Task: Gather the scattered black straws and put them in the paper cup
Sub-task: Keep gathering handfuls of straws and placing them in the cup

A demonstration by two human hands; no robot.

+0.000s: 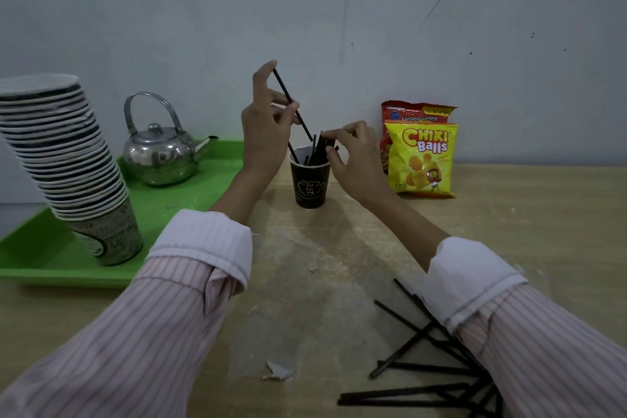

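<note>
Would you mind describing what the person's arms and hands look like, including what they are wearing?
Both hands, left hand and right hand, are bare, with no gloves, rings or watch visible. Each forearm is bare up to a rolled sleeve: the left sleeve and right sleeve are pale with thin pinkish stripes, their turned-back cuffs plain white.

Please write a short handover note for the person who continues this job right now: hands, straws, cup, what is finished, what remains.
Left hand: holds one black straw tilted above the paper cup.
Right hand: pinches the tops of the straws in the cup.
Done: several straws stand in the cup.
Left: drop the held straw in, then collect the scattered straws on the table, partly under the right sleeve.
</note>
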